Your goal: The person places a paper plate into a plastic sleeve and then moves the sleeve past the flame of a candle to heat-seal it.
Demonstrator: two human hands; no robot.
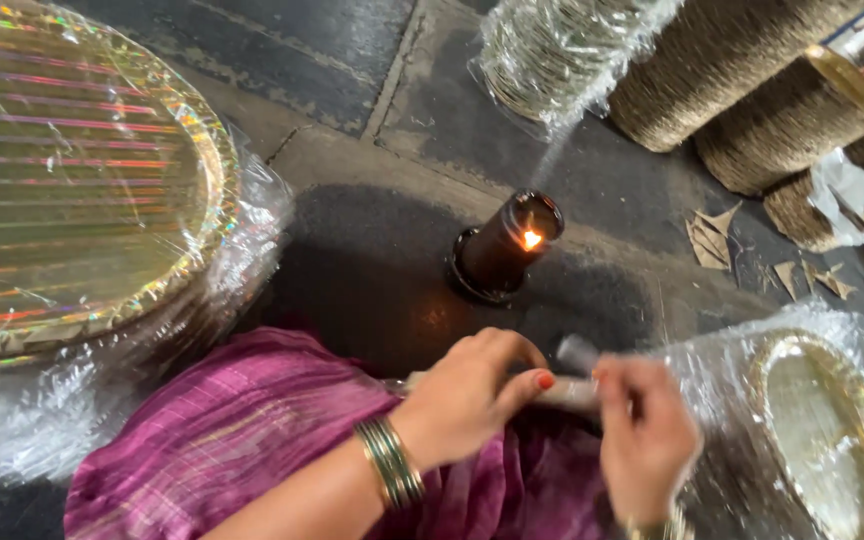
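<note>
My left hand [472,395] and my right hand [647,435] meet low in the middle, over my purple-clad lap [252,430]. Both pinch the folded edge of a clear plastic wrap [577,372] that covers a stack of gold plates [812,440] at the lower right. The right hand is blurred. Just beyond the hands stands a dark holder with a lit candle [507,248] on the dark floor. Bangles sit on my left wrist.
A large wrapped stack of shiny gold plates [72,180] lies at the left. Rolls of stacked brown plates [752,90] and one plastic-wrapped stack [552,50] lie at the top right. Paper scraps [717,235] are scattered on the floor.
</note>
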